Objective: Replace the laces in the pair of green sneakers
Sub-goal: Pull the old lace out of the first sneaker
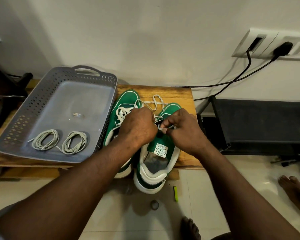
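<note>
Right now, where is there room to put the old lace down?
The far half of the grey basket is mostly bare, between its handle end and the two coiled laces. The wooden table strip behind the green sneakers is narrow and carries a loose white lace. Crowded: over the sneakers, where left hand and right hand work.

Two green sneakers stand side by side, toes away; two coiled grey laces (untouched) lie in the basket.
</note>
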`<state>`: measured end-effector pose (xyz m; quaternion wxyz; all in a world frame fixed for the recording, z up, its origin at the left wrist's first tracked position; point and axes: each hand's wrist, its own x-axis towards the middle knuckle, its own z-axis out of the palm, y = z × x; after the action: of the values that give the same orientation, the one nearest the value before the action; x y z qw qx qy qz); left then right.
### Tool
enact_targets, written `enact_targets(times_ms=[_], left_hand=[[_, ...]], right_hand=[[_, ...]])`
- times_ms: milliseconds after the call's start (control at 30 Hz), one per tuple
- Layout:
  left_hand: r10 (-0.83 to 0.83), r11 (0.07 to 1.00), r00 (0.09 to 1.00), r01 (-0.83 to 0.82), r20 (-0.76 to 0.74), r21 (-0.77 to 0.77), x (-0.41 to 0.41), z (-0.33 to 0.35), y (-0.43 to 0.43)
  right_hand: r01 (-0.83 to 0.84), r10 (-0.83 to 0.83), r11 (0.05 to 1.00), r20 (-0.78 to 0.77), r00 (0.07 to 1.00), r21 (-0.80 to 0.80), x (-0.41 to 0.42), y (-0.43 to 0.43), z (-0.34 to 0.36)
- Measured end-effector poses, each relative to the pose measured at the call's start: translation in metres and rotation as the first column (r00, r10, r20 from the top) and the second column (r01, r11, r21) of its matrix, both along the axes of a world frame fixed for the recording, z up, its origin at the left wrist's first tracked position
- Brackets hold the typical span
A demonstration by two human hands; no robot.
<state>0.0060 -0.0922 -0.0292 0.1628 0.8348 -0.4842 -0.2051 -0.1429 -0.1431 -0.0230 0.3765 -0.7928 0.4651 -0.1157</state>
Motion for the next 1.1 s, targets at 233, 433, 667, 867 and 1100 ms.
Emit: enact_targets(times_ms=[233,433,667,867,1100], left_hand=[[-0.042,0.999,0.997,0.043,-0.060,0.011,0.001,0.007,0.000],[-0.066,0.998,0.990,0.068,-0.123,0.011,0.005,0.007,0.000],[-0.037,0.999,0.997,0.039,-0.063,0.019,0.004,0.001,0.000],[-0.055,0.998,0.997,0.056,-0.059,0.012,0.004,0.005,0.001],[-0.093,0.995,0.984,0.098,-0.150,0.025,0.008,0.012,0.001]], right_hand=[[0.100,-0.126,0.983,0.172,0.977,0.153,-0.008,-0.004,0.005],[0.041,-0.048,0.991,-0.055,0.997,-0.125,-0.004,-0.016,-0.028],[-0.272,0.253,0.946,0.127,0.959,0.173,-0.015,-0.011,0.012],[-0.208,0.132,0.892,0.209,0.969,0.401,-0.028,-0.011,0.025],[-0.008,-0.022,0.995,-0.282,0.959,-0.104,-0.004,-0.012,-0.007]])
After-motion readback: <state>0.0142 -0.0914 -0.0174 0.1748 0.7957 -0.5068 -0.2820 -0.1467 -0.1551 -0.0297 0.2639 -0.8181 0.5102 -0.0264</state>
